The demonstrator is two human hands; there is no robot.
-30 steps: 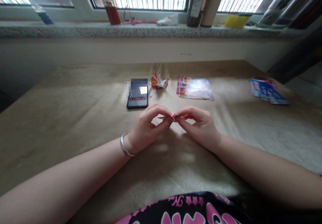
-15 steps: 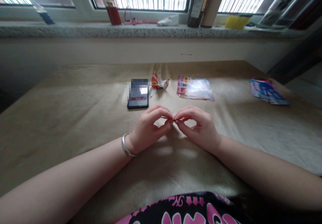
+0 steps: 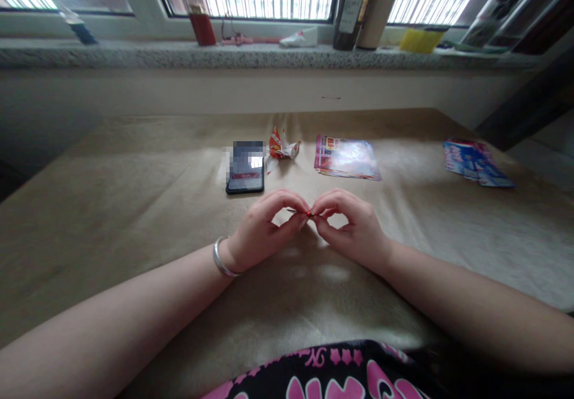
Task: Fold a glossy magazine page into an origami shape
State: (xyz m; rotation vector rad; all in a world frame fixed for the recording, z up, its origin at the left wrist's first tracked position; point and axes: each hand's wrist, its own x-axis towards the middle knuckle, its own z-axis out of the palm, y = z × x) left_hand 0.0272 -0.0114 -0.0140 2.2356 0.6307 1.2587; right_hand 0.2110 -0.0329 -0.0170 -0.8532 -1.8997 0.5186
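Between the fingertips of both hands is a small folded piece of paper (image 3: 310, 213), reddish in the middle, with a thin dark point sticking out to the left. My left hand (image 3: 269, 225), with a silver bangle at the wrist, pinches its left side between thumb and fingers. My right hand (image 3: 352, 222) pinches the right side in the same way. Most of the paper is hidden by the fingers. Just beyond the hands lie a black phone (image 3: 246, 171), a folded orange and white paper figure (image 3: 282, 148) and a stack of printed leaflets (image 3: 347, 158).
More blue and pink leaflets (image 3: 478, 163) lie fanned out at the right of the tan-covered table (image 3: 134, 207). Behind it runs a granite windowsill (image 3: 156, 57) with a red container (image 3: 202, 26), a dark lidded jar (image 3: 352, 13) and a yellow item (image 3: 420, 40).
Both hands stay in almost the same place, still pinching the paper. Slightly more of the paper's red middle shows between the fingertips.
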